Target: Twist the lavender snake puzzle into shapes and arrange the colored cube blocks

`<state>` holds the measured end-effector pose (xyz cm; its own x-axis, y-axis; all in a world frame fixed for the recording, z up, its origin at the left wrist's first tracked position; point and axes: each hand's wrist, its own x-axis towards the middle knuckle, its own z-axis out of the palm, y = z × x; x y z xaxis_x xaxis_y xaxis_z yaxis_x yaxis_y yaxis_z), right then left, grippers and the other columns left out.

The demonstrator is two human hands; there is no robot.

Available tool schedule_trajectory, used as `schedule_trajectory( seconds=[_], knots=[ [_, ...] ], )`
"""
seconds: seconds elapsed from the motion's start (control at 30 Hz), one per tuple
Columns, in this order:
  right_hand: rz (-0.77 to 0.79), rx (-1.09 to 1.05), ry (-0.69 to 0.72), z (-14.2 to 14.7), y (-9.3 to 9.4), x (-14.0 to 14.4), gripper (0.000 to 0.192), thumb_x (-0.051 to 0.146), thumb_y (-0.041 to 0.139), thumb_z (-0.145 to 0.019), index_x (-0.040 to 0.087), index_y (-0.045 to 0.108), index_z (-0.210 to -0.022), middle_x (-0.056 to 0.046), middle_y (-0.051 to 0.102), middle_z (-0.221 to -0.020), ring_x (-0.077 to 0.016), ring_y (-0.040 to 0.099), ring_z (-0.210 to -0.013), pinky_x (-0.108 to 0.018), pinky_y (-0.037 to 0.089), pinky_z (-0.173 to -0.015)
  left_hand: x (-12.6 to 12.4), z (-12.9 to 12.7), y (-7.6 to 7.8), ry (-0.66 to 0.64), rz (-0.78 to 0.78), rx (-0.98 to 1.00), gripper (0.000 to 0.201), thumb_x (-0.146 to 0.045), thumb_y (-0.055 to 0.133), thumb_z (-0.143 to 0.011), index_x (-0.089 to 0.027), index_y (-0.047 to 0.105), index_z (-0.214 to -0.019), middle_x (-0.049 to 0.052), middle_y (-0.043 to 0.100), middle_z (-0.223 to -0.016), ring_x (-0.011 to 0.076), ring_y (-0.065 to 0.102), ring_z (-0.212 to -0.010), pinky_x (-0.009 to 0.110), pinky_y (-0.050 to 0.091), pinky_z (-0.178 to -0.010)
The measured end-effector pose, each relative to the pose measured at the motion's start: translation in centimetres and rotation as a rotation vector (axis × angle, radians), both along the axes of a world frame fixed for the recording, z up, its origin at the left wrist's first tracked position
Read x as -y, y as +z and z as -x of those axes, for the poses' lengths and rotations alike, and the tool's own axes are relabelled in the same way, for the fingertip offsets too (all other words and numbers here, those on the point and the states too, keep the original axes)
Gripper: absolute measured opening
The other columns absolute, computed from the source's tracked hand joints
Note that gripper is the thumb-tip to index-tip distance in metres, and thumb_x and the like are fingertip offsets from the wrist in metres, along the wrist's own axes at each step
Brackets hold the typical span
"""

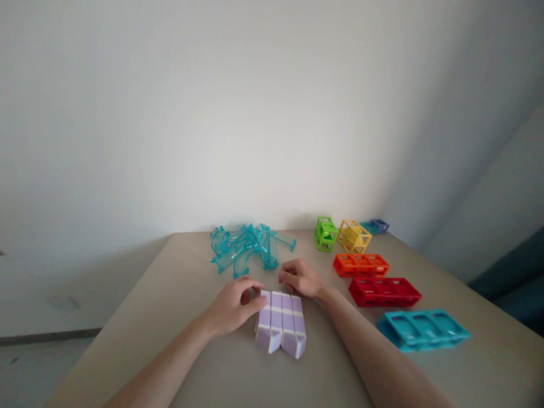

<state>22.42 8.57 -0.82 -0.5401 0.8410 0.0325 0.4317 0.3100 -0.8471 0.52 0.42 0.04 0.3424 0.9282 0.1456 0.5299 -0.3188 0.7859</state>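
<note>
Several lilac blocks (282,325) with white bands lie side by side on the beige table (178,294), pointed ends toward me. My left hand (234,303) rests on the far left corner of this row, fingers curled over the leftmost block. My right hand (300,276) touches the far right end of the row with curled fingers. Whether either hand actually grips a block is unclear.
A heap of clear teal curved pieces (246,247) lies beyond the hands. To the right stand a green cube frame (325,233), a yellow cube frame (353,236), an orange frame (361,264), a red frame (385,290) and a teal frame (423,328). A white wall is behind.
</note>
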Motion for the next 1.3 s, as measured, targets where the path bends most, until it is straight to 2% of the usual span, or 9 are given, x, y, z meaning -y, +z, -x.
schedule_trajectory(
  seconds=[0.13, 0.23, 0.6, 0.77, 0.9, 1.03, 1.13, 1.23, 1.3],
  knots=[
    [-0.079, -0.010, -0.106, 0.6, -0.6, -0.6, 0.021, 0.024, 0.055, -0.081, 0.014, 0.064, -0.065, 0.003, 0.052, -0.044, -0.0101, 0.044, -0.043, -0.022, 0.029, -0.045, 0.6, -0.3, 0.4, -0.090, -0.085, -0.121, 0.041, -0.047, 0.064, -0.078, -0.019, 0.065, -0.108, 0.008, 0.062, -0.101, 0.0210, 0.058, -0.088, 0.029, 0.043, -0.075],
    [-0.113, -0.017, -0.169, 0.8, -1.0, -1.1, 0.024, 0.024, 0.052, -0.083, 0.013, 0.066, -0.067, 0.003, 0.051, -0.045, -0.0105, 0.043, -0.044, -0.023, 0.029, -0.046, 0.7, -0.8, 0.2, -0.070, -0.096, -0.146, 0.034, -0.046, 0.066, -0.076, -0.019, 0.066, -0.098, 0.005, 0.062, -0.094, 0.0209, 0.058, -0.087, 0.029, 0.042, -0.074],
    [-0.098, -0.022, -0.195, 1.0, -1.5, -1.5, 0.024, 0.024, 0.054, -0.084, 0.013, 0.067, -0.067, 0.002, 0.058, -0.049, -0.0104, 0.045, -0.046, -0.022, 0.031, -0.049, 0.7, -1.4, -0.5, -0.011, 0.031, -0.004, 0.024, -0.037, 0.061, -0.081, -0.019, 0.061, -0.097, 0.002, 0.062, -0.081, 0.0167, 0.056, -0.071, 0.027, 0.042, -0.066],
    [-0.081, -0.037, -0.195, 1.2, -1.4, -1.6, 0.023, 0.023, 0.055, -0.083, 0.013, 0.067, -0.066, 0.002, 0.058, -0.050, -0.0096, 0.044, -0.046, -0.022, 0.031, -0.047, 0.6, -1.3, -0.6, -0.019, 0.226, 0.171, 0.020, -0.033, 0.060, -0.081, -0.018, 0.056, -0.094, 0.000, 0.060, -0.077, 0.0149, 0.057, -0.067, 0.025, 0.041, -0.059],
    [-0.011, -0.049, -0.193, 1.1, -1.4, -1.7, 0.025, 0.028, 0.054, -0.085, 0.014, 0.066, -0.070, 0.002, 0.058, -0.048, -0.0087, 0.043, -0.040, -0.021, 0.030, -0.044, 0.8, -1.4, -0.5, 0.044, 0.386, 0.287, 0.025, -0.034, 0.061, -0.079, -0.018, 0.052, -0.097, 0.002, 0.061, -0.081, 0.0143, 0.057, -0.064, 0.022, 0.040, -0.049],
    [0.117, -0.047, -0.165, 0.6, -1.1, -1.0, 0.042, 0.045, 0.043, -0.091, 0.014, 0.063, -0.071, 0.002, 0.052, -0.040, -0.0098, 0.042, -0.033, -0.022, 0.030, -0.039, 0.8, -1.7, -0.6, 0.129, 0.377, 0.339, 0.035, -0.032, 0.064, -0.075, -0.017, 0.057, -0.106, 0.009, 0.063, -0.101, 0.0188, 0.063, -0.077, 0.024, 0.046, -0.051],
    [0.225, -0.020, -0.068, 0.0, 0.0, 0.0, 0.058, 0.057, 0.031, -0.092, 0.013, 0.064, -0.076, 0.001, 0.052, -0.041, -0.0104, 0.041, -0.031, -0.021, 0.028, -0.035, 0.5, -1.8, -1.2, 0.185, 0.374, 0.362, 0.031, -0.032, 0.062, -0.076, -0.016, 0.060, -0.103, 0.007, 0.066, -0.089, 0.0183, 0.063, -0.070, 0.024, 0.047, -0.049],
    [0.307, 0.031, 0.089, -0.6, 1.3, 0.8, 0.044, 0.055, 0.055, -0.082, 0.013, 0.067, -0.087, 0.000, 0.061, -0.054, -0.0106, 0.047, -0.036, -0.021, 0.031, -0.037, 0.1, -1.8, -2.1, 0.269, 0.321, 0.383, 0.025, -0.032, 0.062, -0.075, -0.017, 0.058, -0.095, 0.004, 0.065, -0.081, 0.0170, 0.063, -0.065, 0.023, 0.048, -0.047],
    [0.297, -0.005, 0.166, -0.6, 1.9, 1.0, 0.040, 0.037, 0.075, -0.067, 0.016, 0.066, -0.099, 0.001, 0.065, -0.066, -0.0109, 0.052, -0.047, -0.020, 0.035, -0.043, -0.1, -1.8, -2.5, 0.280, 0.321, 0.399, 0.025, -0.033, 0.062, -0.075, -0.017, 0.054, -0.093, 0.003, 0.063, -0.078, 0.0166, 0.063, -0.061, 0.024, 0.049, -0.045]
  ],
)
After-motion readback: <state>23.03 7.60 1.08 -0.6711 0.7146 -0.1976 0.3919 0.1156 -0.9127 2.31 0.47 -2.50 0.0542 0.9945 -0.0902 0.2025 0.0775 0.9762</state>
